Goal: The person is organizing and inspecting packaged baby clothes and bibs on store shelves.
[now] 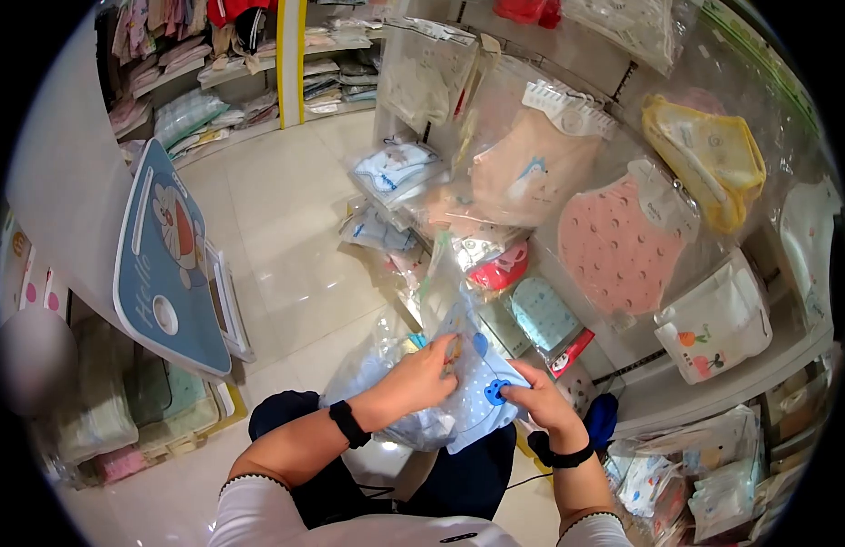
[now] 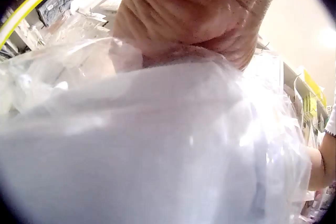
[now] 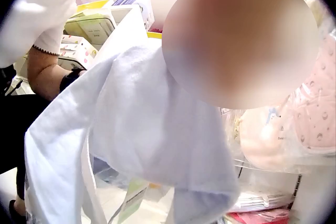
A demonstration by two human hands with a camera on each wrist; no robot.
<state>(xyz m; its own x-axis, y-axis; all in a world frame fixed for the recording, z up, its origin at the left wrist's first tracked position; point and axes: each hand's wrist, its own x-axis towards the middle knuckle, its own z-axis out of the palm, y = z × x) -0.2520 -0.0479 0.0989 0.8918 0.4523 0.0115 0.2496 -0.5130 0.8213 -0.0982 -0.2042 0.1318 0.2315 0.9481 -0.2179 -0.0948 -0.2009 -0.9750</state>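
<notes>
A light blue dotted baby cloth [image 1: 484, 387] with a dark blue pacifier-shaped print is held up over the person's lap. My right hand [image 1: 539, 397] pinches its right edge, thumb on top near the print. At the upper left edge of the cloth, my left hand [image 1: 420, 372] grips with curled fingers. Crumpled clear plastic bags [image 1: 372, 365] lie under and beside the left hand. In the left wrist view, clear plastic [image 2: 58, 71] wraps pale fabric below the heel of the hand [image 2: 189, 8]. The plain pale underside of the cloth [image 3: 152, 124] hangs in folds in the right wrist view.
Bagged baby clothes hang on the right wall, among them a pink piece [image 1: 623, 246] and a peach one [image 1: 532, 169]. Packets fill a low shelf [image 1: 705, 474] at lower right. A blue cartoon board [image 1: 162, 264] stands at left on the tiled floor [image 1: 290, 219].
</notes>
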